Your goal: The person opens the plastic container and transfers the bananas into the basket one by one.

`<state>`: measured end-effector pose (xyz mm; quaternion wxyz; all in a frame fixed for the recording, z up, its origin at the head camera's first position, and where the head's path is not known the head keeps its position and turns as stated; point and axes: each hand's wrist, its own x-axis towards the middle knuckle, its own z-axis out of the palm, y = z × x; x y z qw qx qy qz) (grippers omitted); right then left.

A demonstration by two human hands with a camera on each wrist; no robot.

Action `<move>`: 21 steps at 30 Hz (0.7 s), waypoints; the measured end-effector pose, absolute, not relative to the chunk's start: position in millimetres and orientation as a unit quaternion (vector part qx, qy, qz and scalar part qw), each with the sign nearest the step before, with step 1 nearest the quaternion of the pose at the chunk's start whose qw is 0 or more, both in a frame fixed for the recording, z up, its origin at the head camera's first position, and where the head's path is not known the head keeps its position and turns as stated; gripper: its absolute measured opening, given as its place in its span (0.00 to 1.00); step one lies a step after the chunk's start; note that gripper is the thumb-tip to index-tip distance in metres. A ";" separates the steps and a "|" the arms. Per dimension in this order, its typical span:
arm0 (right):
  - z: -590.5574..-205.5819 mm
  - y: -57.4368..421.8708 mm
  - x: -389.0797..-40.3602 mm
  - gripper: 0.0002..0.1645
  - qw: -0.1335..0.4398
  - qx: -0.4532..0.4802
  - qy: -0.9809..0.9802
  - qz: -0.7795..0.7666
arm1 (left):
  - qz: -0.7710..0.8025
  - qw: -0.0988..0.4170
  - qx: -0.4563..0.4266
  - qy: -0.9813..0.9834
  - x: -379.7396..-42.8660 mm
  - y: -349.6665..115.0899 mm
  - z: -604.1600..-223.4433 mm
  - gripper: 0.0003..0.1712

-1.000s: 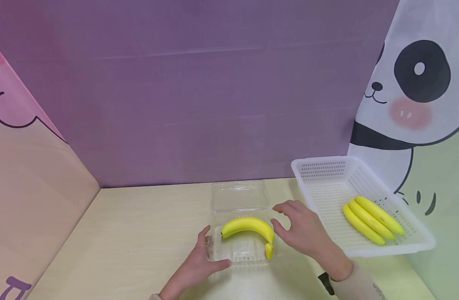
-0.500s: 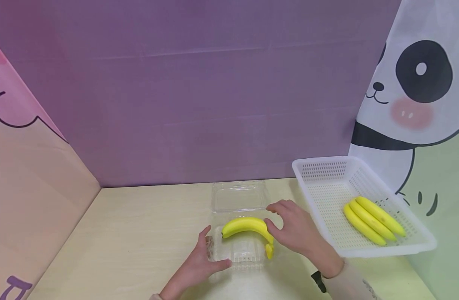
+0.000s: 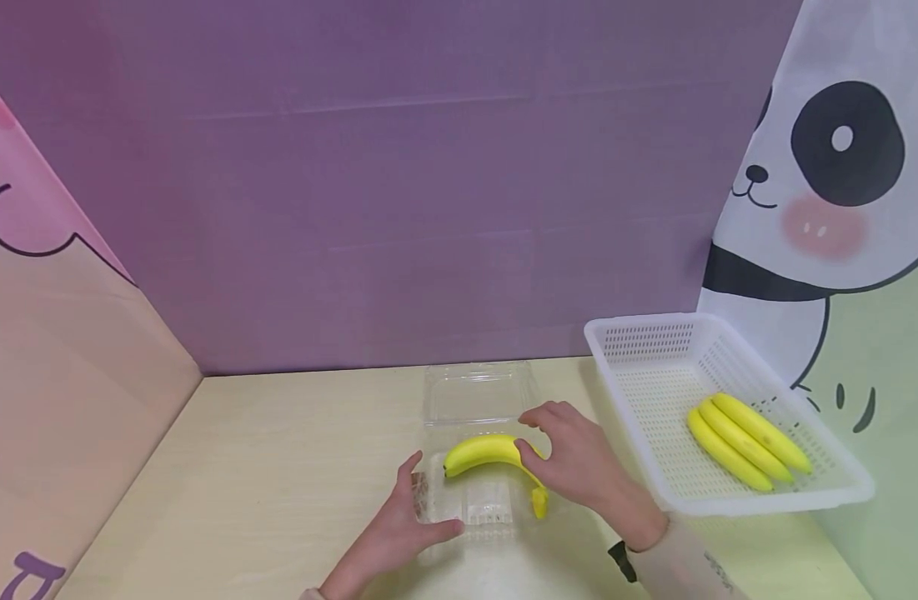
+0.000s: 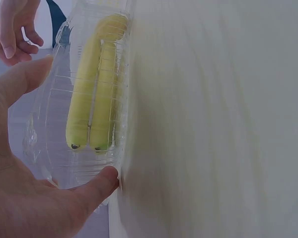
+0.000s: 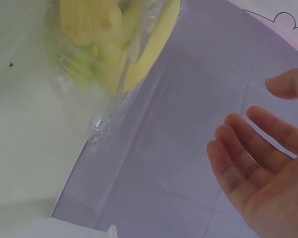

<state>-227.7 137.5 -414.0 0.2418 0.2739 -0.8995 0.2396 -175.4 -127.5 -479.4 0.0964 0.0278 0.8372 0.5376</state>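
A clear plastic clamshell box (image 3: pixel 487 505) lies on the table with its lid (image 3: pixel 474 398) folded back. Inside it rests a yellow banana (image 3: pixel 483 450), its stem end toward the front right. My left hand (image 3: pixel 393 525) holds the box's left side, thumb at the front edge; in the left wrist view the box (image 4: pixel 44 114) sits between thumb and fingers. Two yellow lengths with dark tips show through its wall there. My right hand (image 3: pixel 574 462) is over the box's right side, fingers apart, overlapping the banana in the head view; the right wrist view shows nothing in its grasp.
A white perforated basket (image 3: pixel 629 408) stands at the right with several bananas (image 3: pixel 747 442) in it. A purple cloth backdrop (image 3: pixel 428 250) rises behind the table (image 3: pixel 278 475), with printed cartoon panels at both sides.
My right hand has moved left from beside the box to over its right side, covering part of the banana. My left hand and the box have stayed put.
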 end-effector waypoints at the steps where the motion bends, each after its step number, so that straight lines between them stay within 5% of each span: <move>1: -414.5 136.7 -228.1 0.13 0.240 0.274 -0.900 0.241 | 0.537 0.096 0.028 0.838 -175.5 -127.6 -479.5 0.70; 21: -425.9 121.8 -237.0 0.13 0.179 0.276 -0.910 0.253 | 0.534 0.095 0.025 0.840 -175.0 -127.3 -478.7 0.70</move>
